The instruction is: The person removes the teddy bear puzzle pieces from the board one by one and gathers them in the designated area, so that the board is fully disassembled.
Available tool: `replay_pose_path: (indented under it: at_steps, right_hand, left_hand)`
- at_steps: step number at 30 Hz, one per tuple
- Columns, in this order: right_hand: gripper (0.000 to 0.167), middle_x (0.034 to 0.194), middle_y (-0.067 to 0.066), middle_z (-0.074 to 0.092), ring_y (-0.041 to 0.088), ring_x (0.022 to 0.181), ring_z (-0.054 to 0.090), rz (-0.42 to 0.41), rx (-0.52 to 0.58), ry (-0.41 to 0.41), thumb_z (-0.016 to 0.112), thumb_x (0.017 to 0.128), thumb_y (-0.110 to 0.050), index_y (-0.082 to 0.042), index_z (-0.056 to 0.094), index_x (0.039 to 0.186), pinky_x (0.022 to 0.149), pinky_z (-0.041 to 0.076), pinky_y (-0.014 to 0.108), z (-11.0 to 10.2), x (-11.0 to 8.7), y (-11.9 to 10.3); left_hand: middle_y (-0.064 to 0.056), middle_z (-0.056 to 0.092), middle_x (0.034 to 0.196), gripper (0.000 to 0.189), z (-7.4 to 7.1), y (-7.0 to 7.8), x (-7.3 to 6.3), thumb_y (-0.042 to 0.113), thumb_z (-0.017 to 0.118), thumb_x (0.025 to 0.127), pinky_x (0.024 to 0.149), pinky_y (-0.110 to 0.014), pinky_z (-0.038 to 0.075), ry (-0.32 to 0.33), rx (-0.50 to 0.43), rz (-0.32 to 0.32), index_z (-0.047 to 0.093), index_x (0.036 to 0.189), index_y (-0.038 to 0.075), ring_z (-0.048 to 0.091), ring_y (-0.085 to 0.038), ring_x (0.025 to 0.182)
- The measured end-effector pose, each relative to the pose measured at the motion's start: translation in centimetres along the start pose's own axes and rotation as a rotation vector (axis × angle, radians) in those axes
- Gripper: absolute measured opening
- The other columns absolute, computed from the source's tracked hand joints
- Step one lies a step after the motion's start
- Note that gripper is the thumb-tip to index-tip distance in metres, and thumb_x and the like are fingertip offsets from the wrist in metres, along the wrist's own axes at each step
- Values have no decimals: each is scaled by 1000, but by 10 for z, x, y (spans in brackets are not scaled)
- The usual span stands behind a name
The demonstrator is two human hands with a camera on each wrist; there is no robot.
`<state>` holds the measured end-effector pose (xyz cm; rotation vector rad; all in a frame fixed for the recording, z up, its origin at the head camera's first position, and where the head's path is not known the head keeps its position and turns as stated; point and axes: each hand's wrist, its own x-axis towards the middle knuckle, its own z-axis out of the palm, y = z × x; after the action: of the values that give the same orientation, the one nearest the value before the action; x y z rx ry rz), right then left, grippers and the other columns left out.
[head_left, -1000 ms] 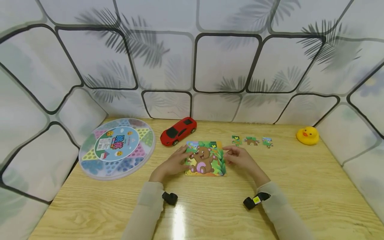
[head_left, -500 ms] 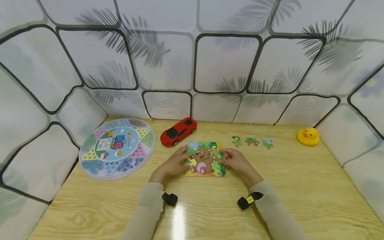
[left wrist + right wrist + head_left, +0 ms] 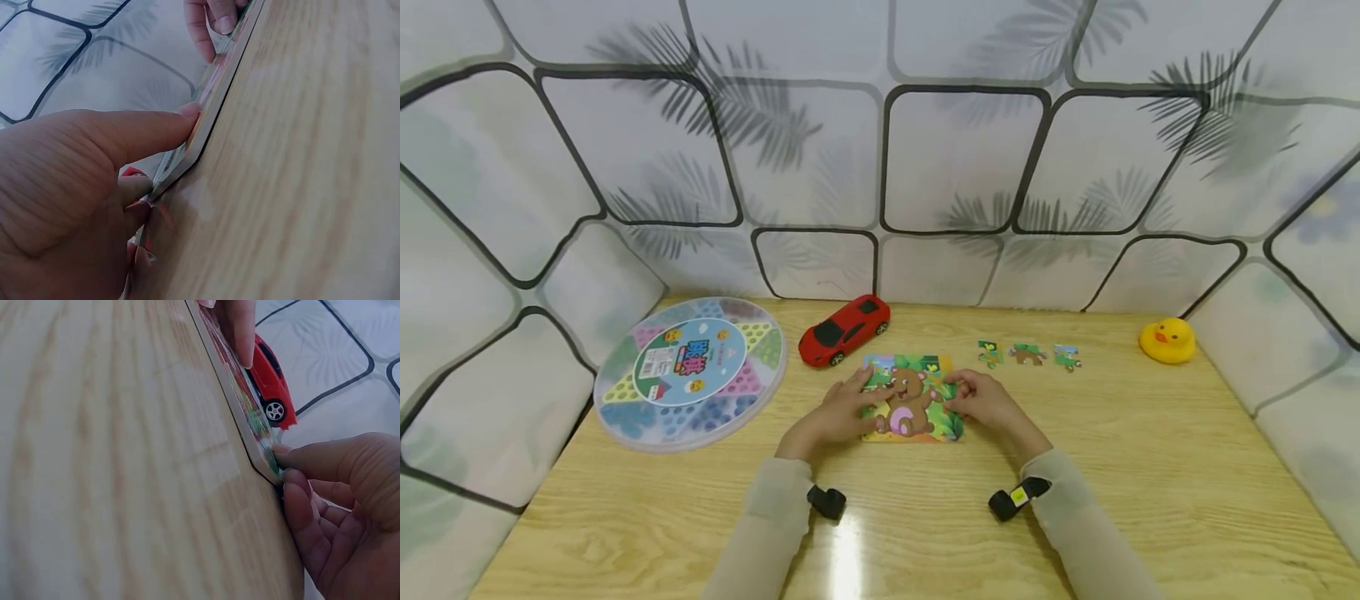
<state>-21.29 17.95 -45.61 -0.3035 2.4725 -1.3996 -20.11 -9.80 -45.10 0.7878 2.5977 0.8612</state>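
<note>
A bear jigsaw puzzle [image 3: 912,400] lies flat on the wooden table in the head view. At its left side, my left hand [image 3: 835,412] reaches over the edge with straight, spread fingers. The left wrist view shows the thumb [image 3: 159,132] pressing on the puzzle's top, the other fingers beside its edge. My right hand [image 3: 992,406] pinches the puzzle's right edge. In the right wrist view its thumb [image 3: 322,457] rests on top and the index finger bends against the side. Its fingertips hide part of the picture's right side.
Three loose puzzle pieces [image 3: 1027,354] lie in a row behind the right hand. A red toy car [image 3: 844,330] sits behind the left hand. Farther left is a round Chinese checkers case [image 3: 767,379]; a yellow rubber duck [image 3: 1168,342] stands at the back right.
My right hand has moved left, from just beside the puzzle's right edge onto it. The left hand stays at the left side. The loose pieces have not moved.
</note>
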Motion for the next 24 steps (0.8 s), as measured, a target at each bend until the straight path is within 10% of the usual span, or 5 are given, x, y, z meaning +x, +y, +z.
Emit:
replay_pose_path:
  at_steps: [24]
  right_hand:
    - [35, 70, 3, 47, 12, 55, 43, -1, -24, 17, 67, 86, -3, 5, 54, 118, 50, 42, 23, 1, 1, -2]
  left_hand:
    - [-14, -5, 158, 46, 0, 9, -1, 35, 47, 99, 110, -56, -9, -128, 41, -7, 41, 144, 29, -14, -35, 142]
